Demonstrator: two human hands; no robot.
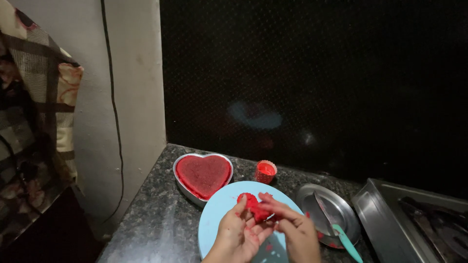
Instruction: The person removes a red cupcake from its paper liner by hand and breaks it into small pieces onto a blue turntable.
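My left hand [237,234] and my right hand [292,229] meet over a round light blue board [219,207] near the counter's front edge. Both press around a lump of red cake crumb [253,205], held between the fingers of the two hands. Red crumbs stick to my left palm and lie scattered on the board. A heart-shaped metal tin [181,181] with red cake [203,174] inside stands just behind the board on the left.
A small red paper cup [265,171] stands behind the board. To the right lies a round steel plate [341,207] with a teal-handled knife [347,242] on it. A steel tray [370,209] is at far right. Dark speckled counter [156,219]; a patterned cloth [34,112] hangs left.
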